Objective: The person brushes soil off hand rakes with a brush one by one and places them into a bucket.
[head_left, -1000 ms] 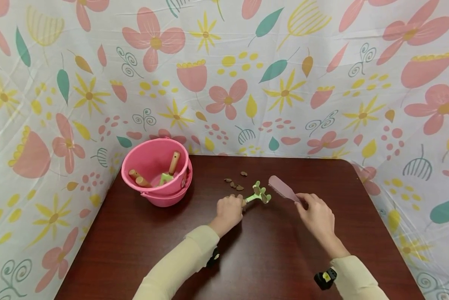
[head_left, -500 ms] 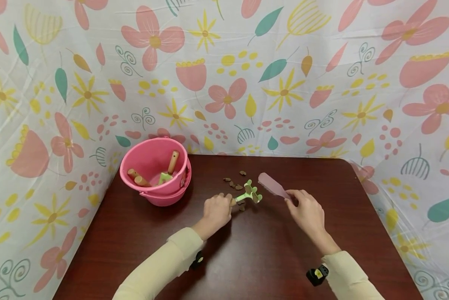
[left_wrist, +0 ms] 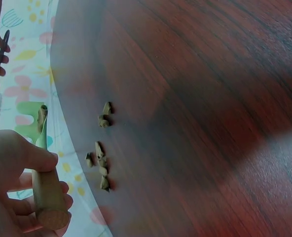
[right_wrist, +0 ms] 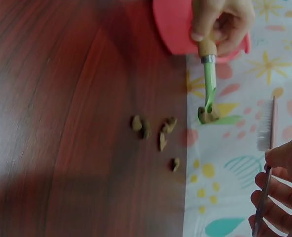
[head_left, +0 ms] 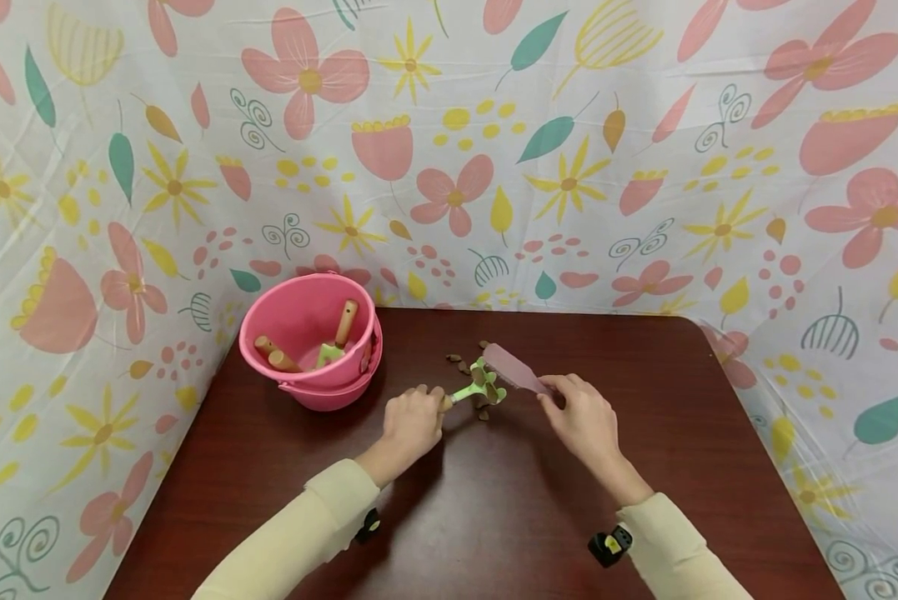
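Observation:
In my left hand (head_left: pixel 413 421) is a small garden rake (head_left: pixel 464 392) with a wooden handle and a light green, rounded-pronged head. Brown, dry-looking pieces (right_wrist: pixel 208 113) sit in that head. My right hand (head_left: pixel 585 417) pinches the handle of a pink brush (head_left: pixel 510 367) with pale bristles (right_wrist: pixel 265 131). The brush lies close beside the rake head in the head view; both wrist views show a gap between them. Loose brown pieces (left_wrist: pixel 102 170) lie on the table below the rake, some hidden by the tools in the head view.
Two stacked pink buckets (head_left: pixel 309 333) stand at the table's back left. Several wooden-handled tools (head_left: pixel 347 323) lean inside the upper one, one with a green head. A flower-printed cloth (head_left: pixel 449 150) hangs behind and beside the dark wooden table (head_left: pixel 494 517).
Both hands have moved left with the rake and brush. The brush has come closer to the rake head. Brown pieces now show on the table below the rake.

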`<state>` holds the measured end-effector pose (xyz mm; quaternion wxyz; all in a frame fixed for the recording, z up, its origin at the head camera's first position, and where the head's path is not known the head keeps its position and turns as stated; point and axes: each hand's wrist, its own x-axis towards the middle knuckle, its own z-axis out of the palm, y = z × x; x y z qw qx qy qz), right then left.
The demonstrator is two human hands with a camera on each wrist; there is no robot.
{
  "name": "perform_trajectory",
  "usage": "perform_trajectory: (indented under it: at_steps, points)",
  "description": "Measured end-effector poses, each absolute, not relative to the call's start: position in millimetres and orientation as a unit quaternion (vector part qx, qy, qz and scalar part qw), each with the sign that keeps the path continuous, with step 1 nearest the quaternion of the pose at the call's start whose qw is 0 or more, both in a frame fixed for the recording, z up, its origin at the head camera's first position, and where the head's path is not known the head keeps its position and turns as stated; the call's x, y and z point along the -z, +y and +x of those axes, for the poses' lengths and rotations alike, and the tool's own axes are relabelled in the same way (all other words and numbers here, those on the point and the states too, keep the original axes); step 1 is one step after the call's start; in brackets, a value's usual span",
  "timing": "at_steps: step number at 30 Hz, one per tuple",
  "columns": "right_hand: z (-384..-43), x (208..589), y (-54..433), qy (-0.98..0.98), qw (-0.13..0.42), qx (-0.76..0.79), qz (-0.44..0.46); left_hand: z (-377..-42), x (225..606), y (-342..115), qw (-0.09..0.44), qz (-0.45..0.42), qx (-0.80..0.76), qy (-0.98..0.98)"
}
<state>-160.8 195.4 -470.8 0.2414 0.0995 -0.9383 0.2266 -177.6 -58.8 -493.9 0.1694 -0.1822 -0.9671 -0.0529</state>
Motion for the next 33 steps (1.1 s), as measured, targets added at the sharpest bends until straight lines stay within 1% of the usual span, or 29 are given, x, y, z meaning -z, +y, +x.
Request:
perform_trajectory:
  at_steps: [6,19,33]
  points:
    - [-161.0,469.0,177.3,-0.935,0.24,-0.231,0.119,-173.7,488.7,-66.6,0.197,-0.184,0.055,-0.961]
    - [-160.6,468.2,149.1,-0.941,0.217,-0.23,0.121,-174.1,487.0,-71.6,0.198,-0.17,0.047,-0.964]
    - [-163.5,473.9,131.2,-0.949,0.232,-0.193,0.088,-167.0,485.2,-62.8,0.188,-0.156,0.045,-0.969]
